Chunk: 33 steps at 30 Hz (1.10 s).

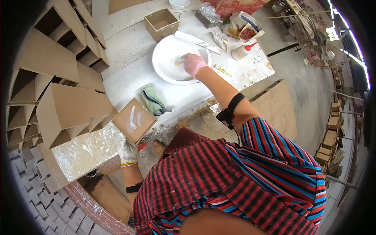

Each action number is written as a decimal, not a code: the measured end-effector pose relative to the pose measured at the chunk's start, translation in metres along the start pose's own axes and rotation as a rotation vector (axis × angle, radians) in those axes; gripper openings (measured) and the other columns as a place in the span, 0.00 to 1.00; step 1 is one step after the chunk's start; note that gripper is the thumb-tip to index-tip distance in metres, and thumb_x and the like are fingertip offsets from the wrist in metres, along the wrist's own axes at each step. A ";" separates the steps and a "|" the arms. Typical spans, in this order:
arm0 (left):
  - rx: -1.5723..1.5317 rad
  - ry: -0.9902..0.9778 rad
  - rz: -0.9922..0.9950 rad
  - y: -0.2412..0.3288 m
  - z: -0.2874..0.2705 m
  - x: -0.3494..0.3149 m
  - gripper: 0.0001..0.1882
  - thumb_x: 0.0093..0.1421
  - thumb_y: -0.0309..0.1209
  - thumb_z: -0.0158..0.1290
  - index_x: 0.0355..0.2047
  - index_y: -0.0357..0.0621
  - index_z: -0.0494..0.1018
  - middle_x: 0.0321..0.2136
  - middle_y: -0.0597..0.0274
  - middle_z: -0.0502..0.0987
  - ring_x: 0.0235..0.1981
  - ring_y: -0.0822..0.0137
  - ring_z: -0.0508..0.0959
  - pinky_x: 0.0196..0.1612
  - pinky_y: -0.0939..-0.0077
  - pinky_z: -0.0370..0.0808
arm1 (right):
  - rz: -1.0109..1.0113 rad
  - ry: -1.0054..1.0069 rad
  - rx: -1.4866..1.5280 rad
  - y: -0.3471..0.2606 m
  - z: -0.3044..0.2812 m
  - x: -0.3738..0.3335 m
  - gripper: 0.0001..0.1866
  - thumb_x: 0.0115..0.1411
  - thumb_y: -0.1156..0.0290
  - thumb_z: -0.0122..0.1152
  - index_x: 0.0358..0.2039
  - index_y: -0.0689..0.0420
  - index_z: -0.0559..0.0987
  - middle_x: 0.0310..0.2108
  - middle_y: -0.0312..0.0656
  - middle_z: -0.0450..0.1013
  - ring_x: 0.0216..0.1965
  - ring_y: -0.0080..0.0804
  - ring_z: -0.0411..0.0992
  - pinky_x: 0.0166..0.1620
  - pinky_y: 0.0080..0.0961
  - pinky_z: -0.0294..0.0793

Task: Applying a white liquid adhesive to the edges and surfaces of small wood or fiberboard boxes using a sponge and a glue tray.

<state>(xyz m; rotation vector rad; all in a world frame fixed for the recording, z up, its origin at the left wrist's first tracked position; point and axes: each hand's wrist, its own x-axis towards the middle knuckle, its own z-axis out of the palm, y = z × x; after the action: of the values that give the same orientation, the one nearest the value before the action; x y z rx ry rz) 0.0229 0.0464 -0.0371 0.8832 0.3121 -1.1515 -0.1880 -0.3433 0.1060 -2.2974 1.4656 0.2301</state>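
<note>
Several brown boxes [66,103] are stacked at left, probably for easy reach. Beside them the gloved left hand [127,152] grips the near corner of a square brown piece [134,120], its white-streaked face up, perhaps to avoid smearing. Rightward on the table [121,80] lie a green cloth [152,101] and white basin [166,49], where the pink-gloved right hand [192,65] seemingly pinches a small pale piece [179,63]; a red-capped bottle [239,53] stands beyond.

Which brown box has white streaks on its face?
The square box in the left grip: white streaks cross its upturned face. The open box beyond the white basin and the stack at left show no such streaks.
</note>
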 end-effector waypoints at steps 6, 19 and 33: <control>0.456 -0.124 0.226 -0.010 -0.023 -0.001 0.26 0.60 0.35 0.45 0.57 0.39 0.54 0.55 0.56 0.61 0.56 0.61 0.62 0.59 0.67 0.59 | -0.090 0.015 0.151 0.005 -0.020 -0.011 0.15 0.52 0.71 0.53 0.42 0.50 0.78 0.38 0.46 0.74 0.39 0.40 0.72 0.44 0.28 0.69; -0.088 -0.166 0.042 0.000 0.038 -0.019 0.22 0.58 0.31 0.49 0.53 0.41 0.61 0.51 0.58 0.66 0.52 0.60 0.67 0.54 0.63 0.66 | -0.237 -0.192 1.111 0.043 -0.022 -0.039 0.13 0.56 0.73 0.52 0.42 0.60 0.75 0.40 0.39 0.73 0.39 0.26 0.71 0.44 0.21 0.70; -0.061 -0.219 0.087 -0.003 0.040 -0.006 0.19 0.60 0.30 0.47 0.51 0.39 0.63 0.47 0.59 0.69 0.48 0.64 0.70 0.51 0.69 0.68 | -0.681 0.053 0.102 -0.176 0.059 -0.130 0.16 0.53 0.66 0.53 0.43 0.54 0.76 0.42 0.46 0.70 0.46 0.42 0.66 0.51 0.30 0.64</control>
<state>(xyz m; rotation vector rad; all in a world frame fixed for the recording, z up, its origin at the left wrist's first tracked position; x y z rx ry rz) 0.0090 0.0202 -0.0095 0.7031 0.1280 -1.1403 -0.0824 -0.1464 0.1414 -2.5700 0.6239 -0.1024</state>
